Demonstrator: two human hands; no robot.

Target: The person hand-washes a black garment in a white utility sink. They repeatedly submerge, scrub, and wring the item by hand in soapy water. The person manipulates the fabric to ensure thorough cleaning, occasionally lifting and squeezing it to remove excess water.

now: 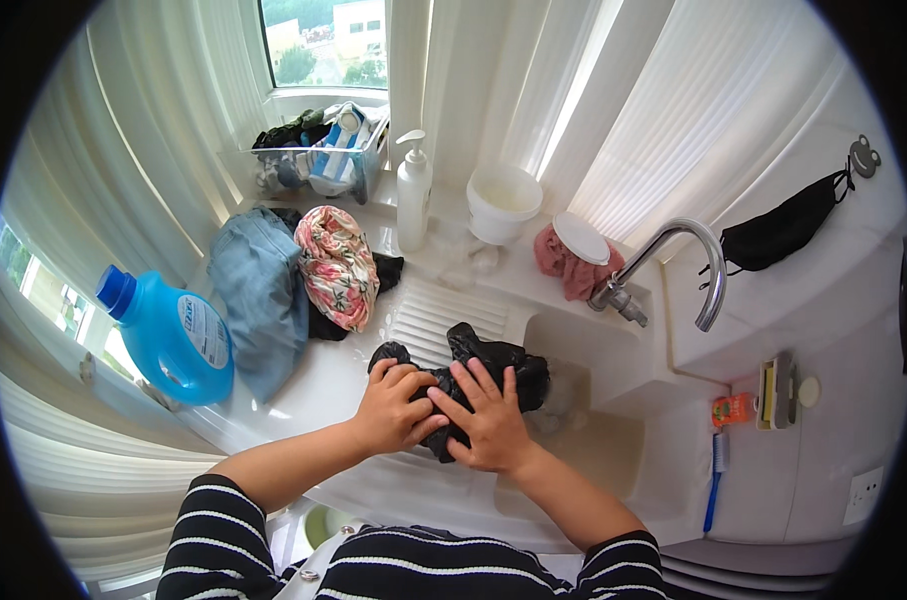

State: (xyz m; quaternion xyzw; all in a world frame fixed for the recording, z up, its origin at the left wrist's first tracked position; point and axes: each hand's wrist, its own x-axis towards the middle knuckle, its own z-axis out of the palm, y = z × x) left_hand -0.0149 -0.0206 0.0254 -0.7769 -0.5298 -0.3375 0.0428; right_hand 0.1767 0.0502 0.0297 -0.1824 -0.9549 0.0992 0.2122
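Observation:
A dark, wet-looking black cloth garment lies bunched over the ridged white washboard, its right end hanging over the sink basin. My left hand is closed on the left part of the cloth, fingers bent into the folds. My right hand presses on its middle with the fingers spread apart and stretched over the fabric. The two hands touch where the left fingertips meet the right hand. Cloudy water with some suds stands in the basin. What lies beneath the cloth is hidden.
To the left are a blue detergent bottle, blue clothing and a floral cloth. Behind stand a clear bin, a pump bottle and a white tub. A curved faucet and wall-mounted brush are rightward.

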